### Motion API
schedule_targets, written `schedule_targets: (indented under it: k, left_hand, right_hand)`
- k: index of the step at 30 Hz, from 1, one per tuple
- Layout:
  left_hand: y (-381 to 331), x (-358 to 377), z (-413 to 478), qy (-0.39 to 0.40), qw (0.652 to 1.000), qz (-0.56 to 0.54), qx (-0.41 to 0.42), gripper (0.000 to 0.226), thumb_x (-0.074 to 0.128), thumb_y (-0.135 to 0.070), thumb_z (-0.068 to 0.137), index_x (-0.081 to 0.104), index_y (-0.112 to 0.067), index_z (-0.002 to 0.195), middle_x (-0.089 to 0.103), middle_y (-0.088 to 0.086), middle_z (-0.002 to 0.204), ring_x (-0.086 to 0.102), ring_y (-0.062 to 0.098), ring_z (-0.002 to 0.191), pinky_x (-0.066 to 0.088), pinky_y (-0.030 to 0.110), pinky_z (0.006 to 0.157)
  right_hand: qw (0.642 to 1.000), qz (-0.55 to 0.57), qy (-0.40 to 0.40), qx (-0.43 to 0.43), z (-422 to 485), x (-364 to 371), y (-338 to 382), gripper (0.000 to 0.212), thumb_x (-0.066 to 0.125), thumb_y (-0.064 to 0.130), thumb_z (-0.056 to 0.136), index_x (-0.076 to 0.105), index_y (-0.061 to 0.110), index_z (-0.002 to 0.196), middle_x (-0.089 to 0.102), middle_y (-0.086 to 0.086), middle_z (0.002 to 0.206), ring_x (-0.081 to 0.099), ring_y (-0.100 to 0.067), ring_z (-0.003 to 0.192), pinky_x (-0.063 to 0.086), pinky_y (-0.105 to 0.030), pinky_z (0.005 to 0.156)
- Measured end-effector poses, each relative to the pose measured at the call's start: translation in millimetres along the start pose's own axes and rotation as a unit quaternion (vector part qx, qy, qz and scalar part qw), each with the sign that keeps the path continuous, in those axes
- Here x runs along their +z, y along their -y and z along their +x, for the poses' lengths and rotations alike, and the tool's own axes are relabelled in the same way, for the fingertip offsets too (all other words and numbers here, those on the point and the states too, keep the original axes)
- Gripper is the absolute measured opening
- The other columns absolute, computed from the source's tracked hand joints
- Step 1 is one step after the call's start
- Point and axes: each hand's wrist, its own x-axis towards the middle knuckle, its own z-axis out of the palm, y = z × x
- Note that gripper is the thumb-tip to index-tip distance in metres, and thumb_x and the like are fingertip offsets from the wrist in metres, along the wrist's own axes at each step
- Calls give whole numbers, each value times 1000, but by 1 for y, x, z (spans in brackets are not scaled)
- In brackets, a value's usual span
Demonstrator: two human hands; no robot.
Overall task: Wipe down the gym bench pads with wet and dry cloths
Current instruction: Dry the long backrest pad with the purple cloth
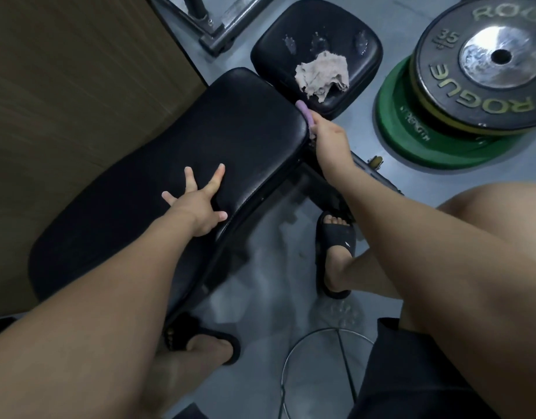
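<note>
A long black bench pad (218, 140) runs from lower left to upper middle. My left hand (197, 207) rests flat on its top, fingers spread. At the pad's far right edge my right hand (327, 134) grips a purple cloth (304, 111) pressed against the side of the pad. Beyond it sits a smaller black seat pad (345, 34) with wet marks, and a crumpled beige cloth (321, 75) lies on it.
Stacked weight plates, black on yellow on green (478, 86), lie on the grey floor at right. A metal rack foot (218, 34) is at the top. A wooden wall panel (64, 86) is at left. My feet in black slides (336, 237) and a wire hoop (321, 373) are below.
</note>
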Motion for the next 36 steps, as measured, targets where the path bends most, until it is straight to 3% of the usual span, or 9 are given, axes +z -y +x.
schedule_targets:
  k: [5, 9, 13, 21, 24, 27, 29, 33, 36]
  left_hand:
    - [1, 2, 0, -9, 1000, 19, 2, 94, 58, -34, 102, -19, -68, 143, -39, -7, 159, -15, 58, 145, 20, 60, 118]
    - [0, 2, 1, -12, 999, 33, -2, 94, 58, -36, 102, -20, -67, 142, -38, -5, 160, -11, 59, 145, 17, 59, 120]
    - [0, 1, 1, -18, 999, 39, 0, 94, 58, -38, 101, -20, -67, 143, -37, -2, 160, -8, 60, 144, 11, 58, 121]
    - [5, 9, -9, -56, 998, -20, 12, 92, 62, -34, 100, -10, -68, 146, -29, -8, 164, -13, 56, 147, 19, 63, 119]
    - [14, 18, -14, -78, 996, -43, 20, 85, 59, -35, 101, -4, -62, 151, -22, -11, 166, -15, 46, 151, 16, 64, 120]
    - [24, 21, -20, -93, 995, -30, 32, 73, 49, -31, 105, 1, -48, 158, -15, -8, 168, -8, 39, 154, 16, 58, 122]
    - [35, 20, -23, -113, 993, -15, 42, 64, 44, -27, 107, 9, -31, 161, -4, -2, 170, 5, 33, 155, 20, 50, 124]
    - [62, 27, -30, -176, 982, -61, 29, 48, 45, -26, 106, 36, -12, 151, 32, 13, 154, 39, 32, 138, 41, 45, 109]
    - [88, 37, -32, -210, 973, -101, -1, 61, 54, -34, 102, 30, -17, 155, 25, 9, 154, 31, 32, 139, 42, 45, 107]
  right_hand:
    - [999, -6, -26, -36, -15, 0, -19, 23, 53, 38, 97, 76, 42, 103, 63, 14, 83, 58, 1, 86, 34, -8, 92]
    - [995, -17, -97, -4, -25, 6, -36, 24, 51, 27, 89, 74, 27, 86, 57, 16, 66, 52, -4, 68, 44, -22, 76]
    - [992, -27, -111, 43, -46, 18, -40, 23, 52, 19, 79, 57, 20, 56, 43, 7, 52, 40, -14, 57, 33, -27, 63]
    - [982, -184, 16, 33, -90, 44, -44, 21, 55, 17, 78, 69, 16, 63, 58, -7, 58, 54, -17, 60, 48, -29, 64]
    - [981, -193, -17, 15, -98, 46, -26, 27, 52, 15, 84, 71, 3, 70, 63, -4, 55, 55, -12, 52, 46, -19, 58]
    - [966, -225, -100, -73, -105, 42, -11, 18, 50, 15, 85, 66, 8, 79, 67, -4, 85, 57, -21, 73, 43, -24, 67]
    - [945, -269, -106, -151, -101, 41, -3, 10, 53, 12, 86, 60, 10, 92, 54, -1, 108, 52, -16, 85, 39, -23, 77]
    - [851, -440, -18, -287, -79, 57, -17, 16, 52, 7, 91, 61, 7, 105, 56, -9, 114, 47, -28, 101, 44, -37, 92]
    - [813, -483, 17, -325, -77, 81, -30, 19, 52, 9, 95, 66, 9, 109, 56, -10, 108, 46, -30, 95, 47, -45, 85]
